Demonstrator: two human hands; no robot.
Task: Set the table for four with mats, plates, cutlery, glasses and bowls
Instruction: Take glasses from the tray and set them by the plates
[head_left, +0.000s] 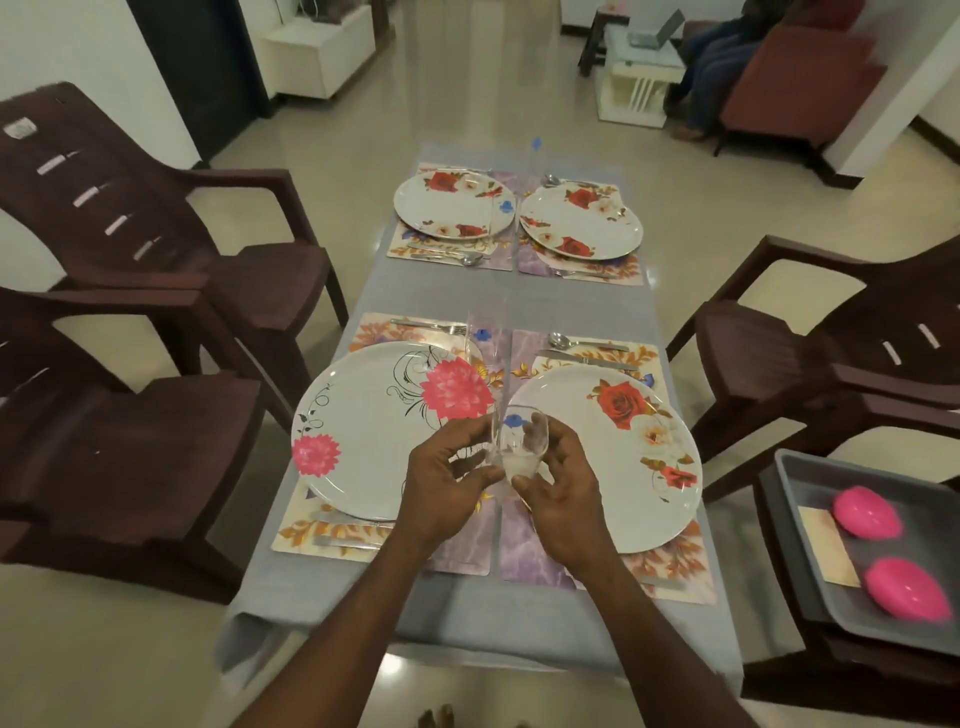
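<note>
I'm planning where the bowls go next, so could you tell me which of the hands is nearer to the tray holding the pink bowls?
The right hand is nearer; the tray lies off to its right. The left hand is farther across the table.

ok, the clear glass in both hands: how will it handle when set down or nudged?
The glass looks thin-walled and transparent, so probably light and fragile. Its smooth surface may be slippery; the left hand and right hand both pinch it. It seems tall and narrow, so a nudge could tip it onto a plate.

Head view, down over table (571, 306)
</note>
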